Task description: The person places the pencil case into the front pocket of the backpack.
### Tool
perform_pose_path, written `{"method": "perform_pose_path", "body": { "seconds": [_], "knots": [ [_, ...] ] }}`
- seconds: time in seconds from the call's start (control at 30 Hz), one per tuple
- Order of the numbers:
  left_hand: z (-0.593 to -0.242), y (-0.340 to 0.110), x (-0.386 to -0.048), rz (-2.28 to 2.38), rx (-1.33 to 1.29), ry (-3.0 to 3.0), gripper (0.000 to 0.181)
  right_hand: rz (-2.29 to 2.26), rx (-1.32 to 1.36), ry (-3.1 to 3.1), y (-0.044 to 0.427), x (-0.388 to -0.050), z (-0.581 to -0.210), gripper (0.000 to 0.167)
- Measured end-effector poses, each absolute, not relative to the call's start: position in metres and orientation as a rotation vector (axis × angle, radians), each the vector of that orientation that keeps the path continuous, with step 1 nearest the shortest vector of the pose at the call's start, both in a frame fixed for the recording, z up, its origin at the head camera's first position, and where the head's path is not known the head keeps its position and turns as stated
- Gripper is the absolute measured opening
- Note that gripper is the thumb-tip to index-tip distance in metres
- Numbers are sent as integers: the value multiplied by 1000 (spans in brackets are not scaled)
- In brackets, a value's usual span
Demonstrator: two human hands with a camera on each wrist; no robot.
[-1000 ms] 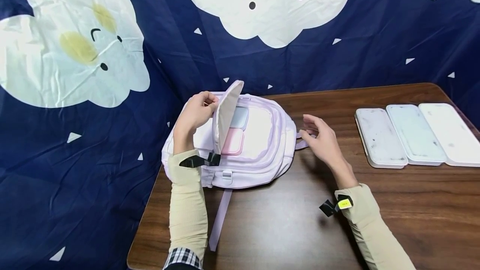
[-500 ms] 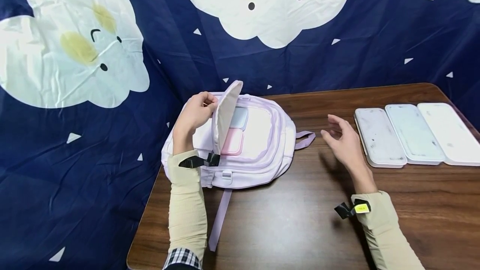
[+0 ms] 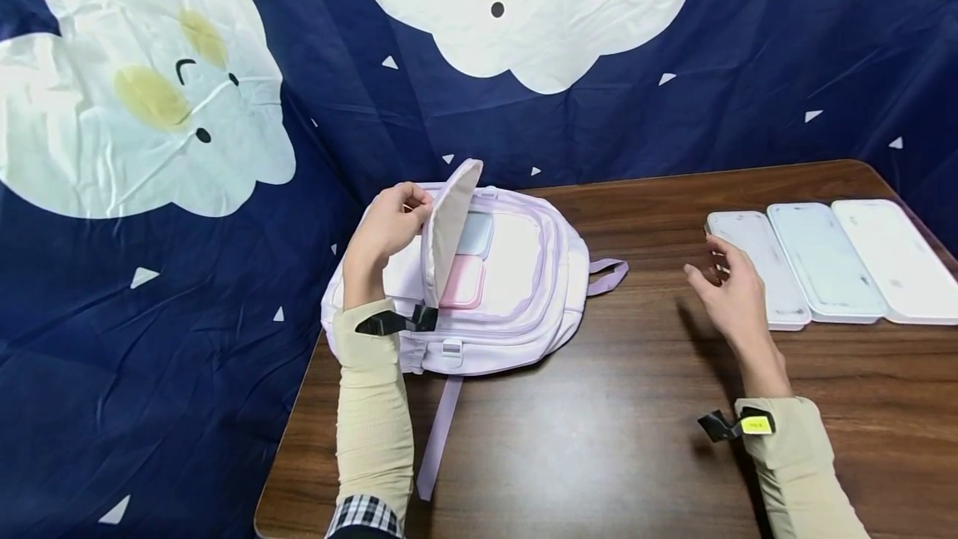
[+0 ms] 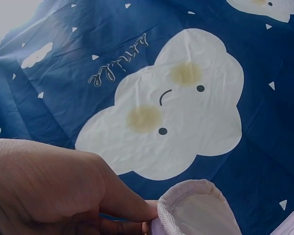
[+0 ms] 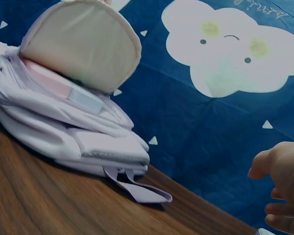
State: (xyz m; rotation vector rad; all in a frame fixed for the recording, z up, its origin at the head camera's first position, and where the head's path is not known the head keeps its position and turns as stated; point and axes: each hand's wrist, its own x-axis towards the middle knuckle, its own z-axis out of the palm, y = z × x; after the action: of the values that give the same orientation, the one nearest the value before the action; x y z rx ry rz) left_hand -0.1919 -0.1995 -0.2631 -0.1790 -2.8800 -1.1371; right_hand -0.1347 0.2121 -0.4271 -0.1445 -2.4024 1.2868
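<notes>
A pale lilac backpack (image 3: pixel 516 356) lies on the table with its front pocket flap (image 3: pixel 449 231) raised. My left hand (image 3: pixel 391 223) pinches the flap's edge between thumb and fingers; the left wrist view shows the same pinch on the flap (image 4: pixel 203 208). Inside the pocket sit a pink case (image 3: pixel 466 283) and a light blue case (image 3: pixel 477 234), partly covered by the flap. My right hand (image 3: pixel 737 289) hovers over the table beside the grey-white pencil case (image 3: pixel 771 273), fingers loosely bent and holding nothing. Whether its fingertips touch that case cannot be told.
Right of the grey-white case lie a pale blue case (image 3: pixel 827 264) and a white case (image 3: pixel 898 264), side by side. A strap (image 3: pixel 440 439) trails toward the table's front, and a lilac loop (image 3: pixel 609 277) sticks out right of the backpack. Blue cloud-print cloth (image 3: pixel 322 65) hangs behind.
My right hand has moved right, away from the backpack's loop and up to the row of cases. The left hand keeps the flap raised in the same spot.
</notes>
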Motion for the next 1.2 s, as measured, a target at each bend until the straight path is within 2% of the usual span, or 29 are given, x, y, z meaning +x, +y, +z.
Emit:
{"method": "perform_pose_path", "body": {
  "seconds": [1.2],
  "knots": [
    [-264, -202, -192, -1115, -158, -2889, 16, 1031, -745, -2678, 265, -114, -442, 79]
  ]
}}
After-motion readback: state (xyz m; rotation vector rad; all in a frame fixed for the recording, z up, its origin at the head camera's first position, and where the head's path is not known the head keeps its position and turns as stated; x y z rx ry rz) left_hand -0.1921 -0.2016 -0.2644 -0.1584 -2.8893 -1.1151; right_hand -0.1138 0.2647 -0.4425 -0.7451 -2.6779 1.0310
